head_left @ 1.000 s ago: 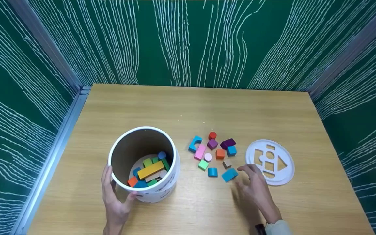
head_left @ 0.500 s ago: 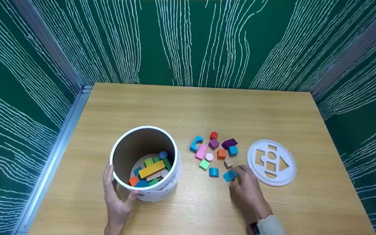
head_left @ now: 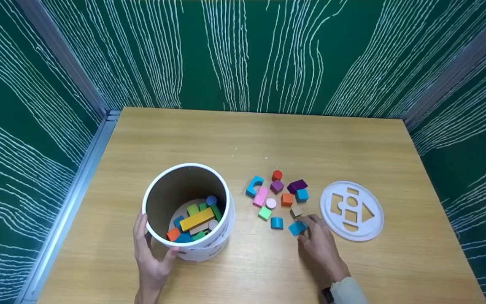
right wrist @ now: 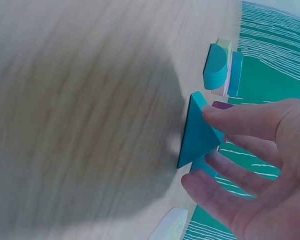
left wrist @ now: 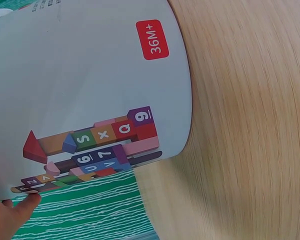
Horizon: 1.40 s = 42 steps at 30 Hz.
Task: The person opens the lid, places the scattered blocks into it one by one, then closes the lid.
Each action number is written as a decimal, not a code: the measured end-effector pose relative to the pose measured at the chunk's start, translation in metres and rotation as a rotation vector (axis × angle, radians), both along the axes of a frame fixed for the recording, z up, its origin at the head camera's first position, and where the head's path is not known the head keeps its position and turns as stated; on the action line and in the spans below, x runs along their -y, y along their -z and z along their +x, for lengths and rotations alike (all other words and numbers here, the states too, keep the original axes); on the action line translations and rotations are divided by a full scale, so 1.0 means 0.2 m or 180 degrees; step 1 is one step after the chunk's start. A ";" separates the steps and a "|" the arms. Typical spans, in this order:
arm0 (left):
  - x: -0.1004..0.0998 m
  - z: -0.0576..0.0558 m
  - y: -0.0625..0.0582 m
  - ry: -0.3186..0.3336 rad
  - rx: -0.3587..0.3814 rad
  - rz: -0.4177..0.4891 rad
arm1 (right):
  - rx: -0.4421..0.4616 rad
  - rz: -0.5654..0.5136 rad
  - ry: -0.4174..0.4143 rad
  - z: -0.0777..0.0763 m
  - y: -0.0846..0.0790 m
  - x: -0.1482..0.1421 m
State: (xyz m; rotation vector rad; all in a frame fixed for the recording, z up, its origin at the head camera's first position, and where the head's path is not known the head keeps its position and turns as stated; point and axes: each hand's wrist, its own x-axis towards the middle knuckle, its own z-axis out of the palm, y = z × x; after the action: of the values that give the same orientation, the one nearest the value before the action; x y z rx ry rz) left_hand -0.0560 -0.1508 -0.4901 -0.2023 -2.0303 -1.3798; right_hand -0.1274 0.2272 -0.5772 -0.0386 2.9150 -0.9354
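My left hand (head_left: 152, 268) holds a round white bucket (head_left: 205, 253), fingers along its left side and thumb at its near side. Inside lie several coloured blocks, a long yellow block (head_left: 196, 218) on top. In the left wrist view, a fingertip touches the printed wall (left wrist: 90, 80). My right hand (head_left: 321, 242) pinches a blue triangular block (head_left: 296, 228) on the table, to the right of the bucket. The right wrist view shows the thumb on a sloping face of this triangular block (right wrist: 196, 132), with other fingers behind it.
Beyond the right hand lie loose blocks: a blue half-round one (head_left: 276, 223), a green one (head_left: 264, 213), an orange cube (head_left: 287, 199), a plain wooden one (head_left: 296, 211) and several others. A white lid (head_left: 371, 232) with shaped holes lies right. Green walls surround the wooden table (head_left: 175, 131).
My right hand has moved left from beside the lid and closed its fingers on the blue triangular block. My left hand has stayed on the bucket.
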 end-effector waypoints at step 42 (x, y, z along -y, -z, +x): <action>0.05 -0.02 0.12 0.0007 -0.0034 -0.0021 | 0.0361 -0.0035 0.0013 -0.04 -0.02 -0.03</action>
State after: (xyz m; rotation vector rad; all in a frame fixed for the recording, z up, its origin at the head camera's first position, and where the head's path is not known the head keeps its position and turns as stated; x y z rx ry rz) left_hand -0.0610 -0.1605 -0.5147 -0.2145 -2.0269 -1.3707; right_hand -0.1363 0.2328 -0.5735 0.0192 2.8074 -0.9224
